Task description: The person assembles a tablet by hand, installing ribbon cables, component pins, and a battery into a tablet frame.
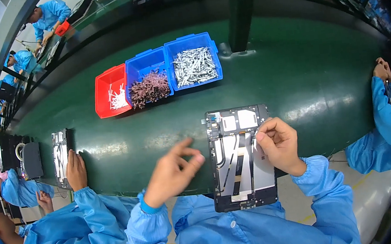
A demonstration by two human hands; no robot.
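Observation:
An opened tablet [240,165] lies on the bench in front of me, its near end reaching past the bench edge. Its inside shows silvery panels, dark flat cables and a circuit board at the far end. Over its right side, my right hand [280,143] pinches thumb and forefinger together on something small, perhaps a thin pale strip, too small to make out. My left hand [171,171] is raised just left of the tablet, slightly blurred, with thumb and forefinger apart and nothing visible in it.
Beyond the tablet stand a red bin [100,95] of white pieces, a blue bin [141,60] of dark reddish pieces and another blue bin [217,63] of silvery pieces. A green post [241,14] rises behind. Co-workers sit at left and right; one touches another opened tablet [61,155].

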